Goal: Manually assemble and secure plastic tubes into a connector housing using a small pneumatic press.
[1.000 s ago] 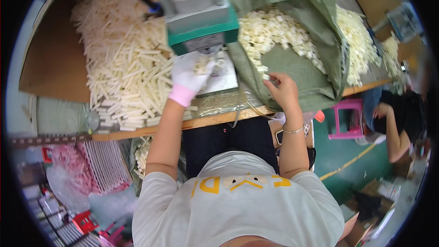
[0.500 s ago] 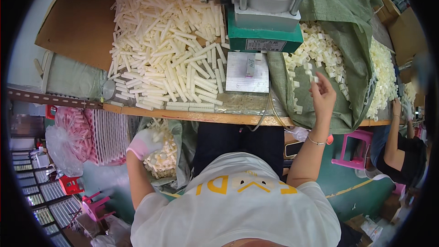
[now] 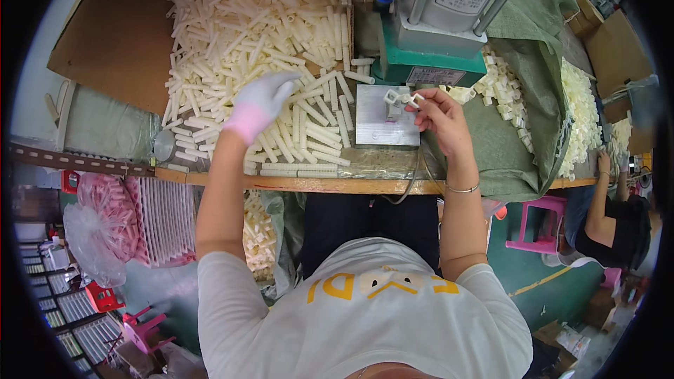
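Note:
My left hand, in a white glove with a pink cuff, is over a heap of ribbed cream plastic tubes. Its fingers stretch to the right and nothing shows in them. My bare right hand pinches a small hollow white square plastic piece between thumb and fingertips. Another such piece is just left of it, at the top of a small upright block on the metal plate; whether the two pieces touch I cannot tell. Above the plate stands a green and grey press.
A green woven sack with many white square pieces lies on the right of the wooden-edged table. Cardboard borders the tubes at left. A sack of pieces is below the edge. A co-worker sits far right.
My left hand has come up from the sack below the table to the tubes. My right hand has moved left from the green sack to the plate, carrying a white square piece.

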The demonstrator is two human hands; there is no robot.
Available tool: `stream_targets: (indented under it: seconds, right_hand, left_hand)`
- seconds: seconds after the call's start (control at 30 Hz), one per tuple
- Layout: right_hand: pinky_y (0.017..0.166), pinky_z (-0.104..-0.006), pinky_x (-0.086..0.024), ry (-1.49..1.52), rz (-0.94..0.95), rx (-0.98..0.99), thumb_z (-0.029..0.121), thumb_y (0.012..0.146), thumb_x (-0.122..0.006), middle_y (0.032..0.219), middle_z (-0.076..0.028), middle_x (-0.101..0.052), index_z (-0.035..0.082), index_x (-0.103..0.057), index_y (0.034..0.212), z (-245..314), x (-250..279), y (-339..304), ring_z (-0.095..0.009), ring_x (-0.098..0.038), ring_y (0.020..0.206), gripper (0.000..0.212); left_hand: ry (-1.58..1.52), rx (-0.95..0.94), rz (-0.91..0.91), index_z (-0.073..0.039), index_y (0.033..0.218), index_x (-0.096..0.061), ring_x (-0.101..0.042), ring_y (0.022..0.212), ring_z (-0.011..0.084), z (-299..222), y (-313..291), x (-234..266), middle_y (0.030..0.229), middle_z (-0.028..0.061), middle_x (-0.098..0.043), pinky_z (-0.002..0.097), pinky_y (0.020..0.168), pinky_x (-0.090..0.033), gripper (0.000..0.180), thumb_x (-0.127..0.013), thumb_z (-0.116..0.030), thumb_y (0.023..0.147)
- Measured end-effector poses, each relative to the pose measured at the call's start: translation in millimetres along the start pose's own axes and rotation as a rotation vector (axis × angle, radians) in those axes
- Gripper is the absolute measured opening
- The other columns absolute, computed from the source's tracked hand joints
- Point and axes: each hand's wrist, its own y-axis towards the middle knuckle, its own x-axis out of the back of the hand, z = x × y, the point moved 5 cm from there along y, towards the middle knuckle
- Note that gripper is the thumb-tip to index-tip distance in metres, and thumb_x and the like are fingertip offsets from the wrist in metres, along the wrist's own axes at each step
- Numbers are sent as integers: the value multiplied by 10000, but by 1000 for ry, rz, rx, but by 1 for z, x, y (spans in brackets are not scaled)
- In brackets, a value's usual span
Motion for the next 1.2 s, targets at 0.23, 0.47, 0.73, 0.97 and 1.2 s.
stream_targets:
  seconds: [0.23, 0.47, 0.73, 0.97, 1.2]
  right_hand:
    - [556, -196, -467, -16, -1, -83, 121, 887, -586, 826, -54, -675, 24, -586, 1021, -16, -8, 10, -69, -555, 614, 165]
    - [465, -214, -461, -101, 59, -91, 139, 894, -593, 796, -57, -655, 3, -586, 988, -22, -8, 14, -82, -570, 601, 165]
    - [483, -204, -468, -97, 51, -82, 123, 899, -599, 806, -62, -660, -6, -594, 991, -21, -9, 11, -74, -558, 580, 158]
    - [462, -216, -476, -113, 51, -30, 151, 898, -595, 772, -69, -657, -33, -582, 980, -20, -7, 10, -84, -566, 569, 202]
    - [448, -201, -439, -287, -303, 93, 165, 901, -601, 760, -75, -672, 16, -641, 991, 14, 16, -16, -84, -586, 564, 178]
  left_hand:
    - [644, 273, 398, -97, 1061, -669, -638, 948, 320, 34, 78, -43, 1020, 172, -664, 414, 823, -496, 293, -455, -231, 911]
    - [236, 234, 31, -48, 1051, -545, -655, 884, 313, -16, 56, -11, 946, 136, -680, 384, 738, -517, 259, -632, -140, 825]
    - [-648, 7, -275, 21, 1093, -588, -652, 773, 148, -110, 28, -69, 917, 105, -703, 276, 729, -506, 383, -706, -166, 781]
    - [-604, 172, -47, 0, 1006, -696, -625, 811, 122, -122, 30, -79, 896, 84, -707, 272, 759, -483, 300, -703, -204, 786]
    - [-455, 13, -154, -18, 944, -701, -666, 812, 214, -124, 29, -73, 858, 133, -699, 298, 729, -490, 278, -717, -236, 773]
